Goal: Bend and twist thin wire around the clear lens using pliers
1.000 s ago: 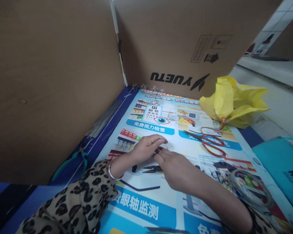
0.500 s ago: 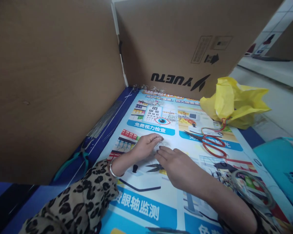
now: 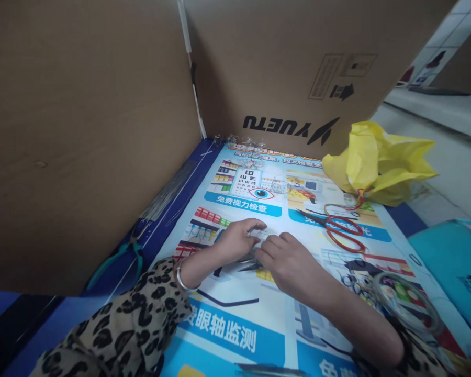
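A thin, silvery piece of bent wire [image 3: 264, 233] lies between my two hands, partly covered by the fingers. My left hand [image 3: 237, 242] has its thumb and curved fingers around the wire's left side. From the right, my right hand [image 3: 284, 260] pinches at it with bent fingers; the tips are partly hidden. Just below the hands, the dark jaws of pliers [image 3: 249, 265] show on the printed poster sheet [image 3: 272, 290]. Red-handled scissors [image 3: 343, 230] lie to the right of my right hand.
Cardboard walls [image 3: 267, 68] stand left and behind. Teal-handled pliers [image 3: 120, 262] and straight wires [image 3: 168, 191] lie left. Wire shapes [image 3: 280, 185] sit farther back. At right are a yellow bag [image 3: 371, 162], a clear ring-shaped coil [image 3: 408, 303] and a teal pouch [image 3: 451, 272].
My left thumb and forefinger have spread apart around the wire. My right fingers have curled in more, and the hand has shifted slightly right. The pliers below are more covered.
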Motion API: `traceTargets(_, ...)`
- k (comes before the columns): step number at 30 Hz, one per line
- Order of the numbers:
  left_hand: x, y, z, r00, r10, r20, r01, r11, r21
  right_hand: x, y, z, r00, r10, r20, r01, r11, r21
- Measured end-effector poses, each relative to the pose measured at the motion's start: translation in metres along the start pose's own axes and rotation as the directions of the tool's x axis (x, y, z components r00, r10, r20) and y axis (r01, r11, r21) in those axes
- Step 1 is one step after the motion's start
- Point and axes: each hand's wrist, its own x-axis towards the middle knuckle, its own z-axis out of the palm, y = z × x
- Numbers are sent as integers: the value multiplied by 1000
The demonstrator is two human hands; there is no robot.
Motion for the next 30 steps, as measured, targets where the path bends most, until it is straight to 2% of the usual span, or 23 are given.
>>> traceTargets(10,4,-5,1,998,62,-6,-61,997,48,1,-3,-2,1000,-2,-18,3,1000,18)
traceTargets(16,2,-5,2,998,46,29,-45,998,-37,0,-1,-1,1000,12,-10,-11,998,63)
traceTargets(21,-1,-3,1,1000,24,8,-23,998,-51,-1,-3,-2,1000,15,-22,-13,994,108)
traceTargets(27,-2,-4,1,1000,24,10,-24,999,-31,-7,-2,-1,994,28,-101,-5,974,225)
traceTargets(30,-2,-4,0,999,33,10,-32,999,-20,-11,1,1,978,27,-209,38,953,302)
